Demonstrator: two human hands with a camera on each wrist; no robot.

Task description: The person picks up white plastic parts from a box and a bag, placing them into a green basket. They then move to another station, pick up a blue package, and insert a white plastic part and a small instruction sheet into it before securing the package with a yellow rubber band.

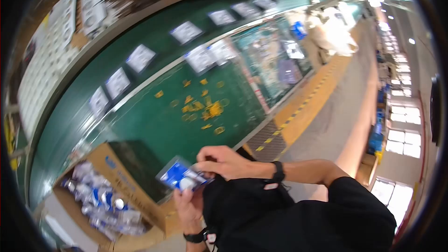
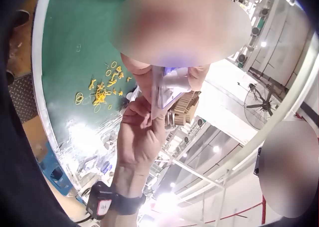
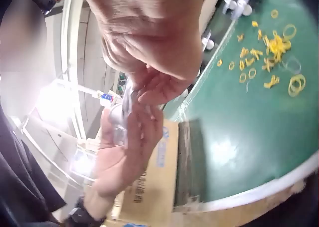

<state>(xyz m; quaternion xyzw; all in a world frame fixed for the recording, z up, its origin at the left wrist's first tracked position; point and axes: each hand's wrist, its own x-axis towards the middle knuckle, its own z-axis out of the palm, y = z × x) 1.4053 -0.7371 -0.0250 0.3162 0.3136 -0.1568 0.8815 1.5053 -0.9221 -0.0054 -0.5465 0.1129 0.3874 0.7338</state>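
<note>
A small clear plastic bag with a blue and white print [image 1: 176, 173] is held between both hands, over the front edge of the green work surface. From below, my left hand [image 1: 187, 205] grips it between thumb and fingers. At its upper right edge, my right hand [image 1: 228, 162] pinches the plastic, with its fingers curled in. The left wrist view shows the right hand [image 2: 142, 137] pinching the bag's edge [image 2: 158, 95]. Seen by the right wrist camera, the left hand [image 3: 127, 154] cups the bag from below.
Yellow rubber bands [image 1: 212, 108] lie in a loose pile on the green table [image 1: 144, 121]. A cardboard box [image 1: 135, 189] full of bagged pieces stands at the left. Several flat packets [image 1: 186, 32] line the far strip. A cluttered clear mat [image 1: 261, 56] lies at right.
</note>
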